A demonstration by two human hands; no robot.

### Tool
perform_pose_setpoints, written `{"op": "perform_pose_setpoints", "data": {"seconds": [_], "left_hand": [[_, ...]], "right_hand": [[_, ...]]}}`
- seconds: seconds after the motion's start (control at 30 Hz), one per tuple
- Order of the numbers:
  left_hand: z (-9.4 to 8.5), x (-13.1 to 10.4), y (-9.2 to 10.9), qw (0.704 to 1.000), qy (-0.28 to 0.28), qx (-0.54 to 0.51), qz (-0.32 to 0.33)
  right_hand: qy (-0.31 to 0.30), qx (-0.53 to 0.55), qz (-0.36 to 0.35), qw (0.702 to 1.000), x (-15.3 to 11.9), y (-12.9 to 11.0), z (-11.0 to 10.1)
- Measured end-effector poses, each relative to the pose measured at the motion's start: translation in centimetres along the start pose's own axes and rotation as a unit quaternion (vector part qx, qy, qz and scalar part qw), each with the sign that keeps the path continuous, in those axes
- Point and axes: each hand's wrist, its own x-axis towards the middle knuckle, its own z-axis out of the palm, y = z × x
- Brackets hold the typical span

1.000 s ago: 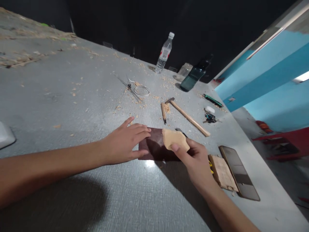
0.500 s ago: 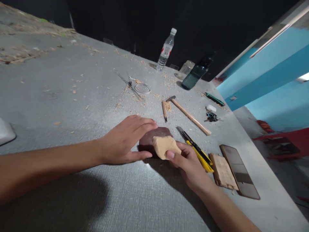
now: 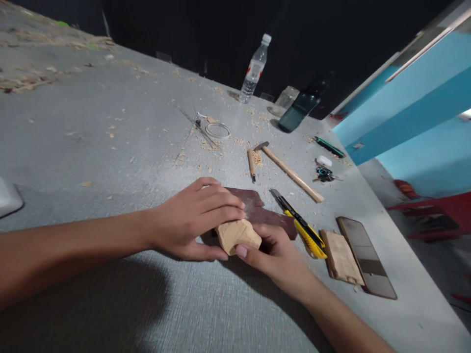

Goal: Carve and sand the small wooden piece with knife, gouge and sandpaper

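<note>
A small, pale carved piece of wood (image 3: 238,236) is between my hands, low over the tabletop. My right hand (image 3: 283,257) pinches its right end, thumb on the near face. My left hand (image 3: 195,218) closes round the left end, fingers over the top and thumb below. Under and behind the wood lies a dark brown sheet (image 3: 270,217) that looks like sandpaper, partly hidden by my hands. Just right of the sheet, a yellow and black utility knife (image 3: 303,228) lies with its blade out.
Beyond my hands are a hammer (image 3: 292,171), a wooden-handled carving tool (image 3: 251,165) and coiled wire (image 3: 217,129). A water bottle (image 3: 253,71) and a dark bottle (image 3: 299,113) stand behind. To the right lie a wooden block (image 3: 340,256), a phone (image 3: 366,257) and keys (image 3: 324,174).
My right hand has brought the piece of wood left and slightly nearer. My left hand, earlier spread over the brown sheet, now closes on the wood. More of the sheet shows on the right.
</note>
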Motion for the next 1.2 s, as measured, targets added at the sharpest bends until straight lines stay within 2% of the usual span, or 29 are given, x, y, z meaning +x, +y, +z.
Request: {"op": "perform_pose_setpoints", "data": {"seconds": [0.3,0.57,0.93,1.1,1.2], "left_hand": [[0.0,0.0,0.0,1.000,-0.003,-0.002,0.010],[0.0,0.0,0.2,1.000,0.013,0.007,-0.011],[0.0,-0.2,0.4,0.999,0.006,0.013,-0.046],[0.1,-0.3,0.4,0.998,-0.001,0.017,-0.052],[0.1,-0.2,0.4,0.998,-0.001,0.020,-0.053]], "right_hand": [[-0.012,-0.014,-0.017,1.000,0.0,0.3,0.0],[0.023,0.049,-0.095,0.994,0.4,0.7,-0.1],[0.060,-0.031,-0.099,0.993,-0.3,1.4,0.4],[0.079,-0.072,-0.157,0.982,-0.7,1.2,0.5],[0.141,-0.127,-0.218,0.957,-0.8,0.9,0.5]]}}
